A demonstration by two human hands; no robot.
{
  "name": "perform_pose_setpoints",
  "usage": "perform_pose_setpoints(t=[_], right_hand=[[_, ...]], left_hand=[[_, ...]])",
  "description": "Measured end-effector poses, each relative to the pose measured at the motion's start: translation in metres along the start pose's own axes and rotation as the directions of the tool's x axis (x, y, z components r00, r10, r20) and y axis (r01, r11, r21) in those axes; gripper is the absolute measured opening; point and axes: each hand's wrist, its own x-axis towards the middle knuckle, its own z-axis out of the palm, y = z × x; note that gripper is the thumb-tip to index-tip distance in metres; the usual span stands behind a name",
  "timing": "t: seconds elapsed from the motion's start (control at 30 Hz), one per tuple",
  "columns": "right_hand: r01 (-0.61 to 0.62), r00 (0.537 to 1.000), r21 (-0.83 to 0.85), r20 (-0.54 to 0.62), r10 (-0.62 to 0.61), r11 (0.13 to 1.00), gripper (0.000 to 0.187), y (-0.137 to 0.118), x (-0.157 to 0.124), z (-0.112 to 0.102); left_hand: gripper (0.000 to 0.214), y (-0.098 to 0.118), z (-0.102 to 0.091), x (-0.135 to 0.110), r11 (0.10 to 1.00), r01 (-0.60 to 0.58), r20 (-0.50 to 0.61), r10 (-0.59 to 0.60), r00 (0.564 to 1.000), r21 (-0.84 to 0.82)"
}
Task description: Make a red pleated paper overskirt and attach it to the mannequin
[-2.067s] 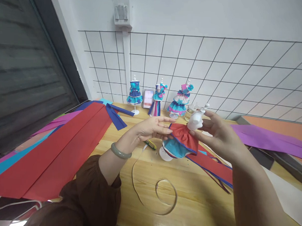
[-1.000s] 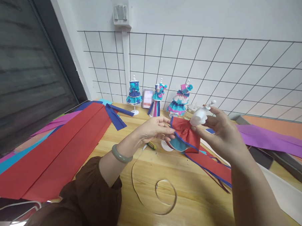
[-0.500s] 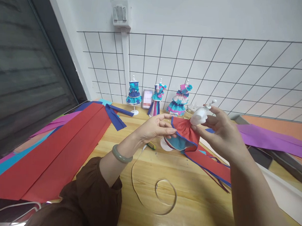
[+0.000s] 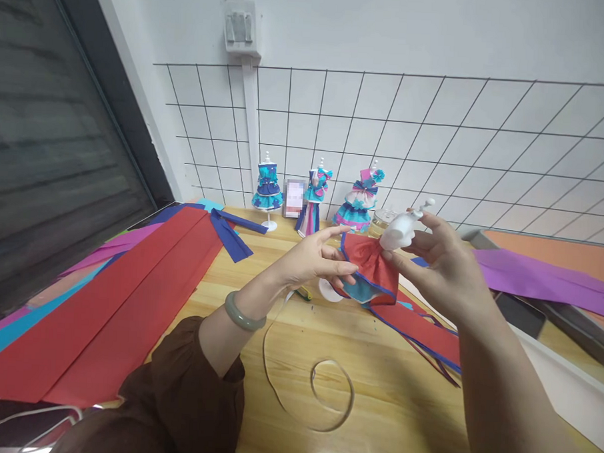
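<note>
A small white dress form (image 4: 400,232) is tilted in the air above the table, its neck knob toward the upper right. My right hand (image 4: 438,256) is closed around its torso, with the thumb at the waist. From that waist hangs a gathered red skirt (image 4: 368,259) with blue edging, over a teal layer (image 4: 362,289). My left hand (image 4: 320,261) has the skirt's left hem between its thumb and fingers, the index finger stretched along the upper edge. Below the skirt shows the form's round white base (image 4: 330,290); the skirt hides the stand's pole.
Three dressed miniature forms, including a blue one (image 4: 267,188), stand at the back. Red fabric (image 4: 128,299) covers the left side. Red strips (image 4: 422,332), a yellow-green cutter (image 4: 304,293) and a curled thin cord (image 4: 349,395) lie on the wooden table. Purple fabric (image 4: 535,277) is at right.
My left hand has shifted slightly right along the hem, its thumb further over the skirt and its index finger straighter. My right hand and the dress form have barely moved.
</note>
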Motion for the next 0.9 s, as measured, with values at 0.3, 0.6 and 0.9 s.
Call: perform_pose_setpoints(t=[0.3, 0.6, 0.9], right_hand=[[0.016, 1.0, 0.021, 0.01, -0.016, 1.0, 0.068, -0.0005, 0.0008, 0.0001], [0.015, 1.0, 0.013, -0.02, -0.015, 1.0, 0.069, 0.0009, -0.0005, 0.0015], [0.012, 0.999, -0.018, -0.041, -0.013, 1.0, 0.068, 0.0015, 0.0009, 0.0024]], left_hand=[[0.088, 0.0002, 0.0007, 0.0008, 0.999, -0.022, 0.022, 0.023, 0.999, -0.038], [0.091, -0.0032, 0.0022, 0.0005, 0.999, 0.016, 0.054, -0.015, 0.998, -0.037], [0.077, -0.0084, 0.005, 0.0052, 0.989, 0.024, 0.031, -0.02, 0.999, -0.147]])
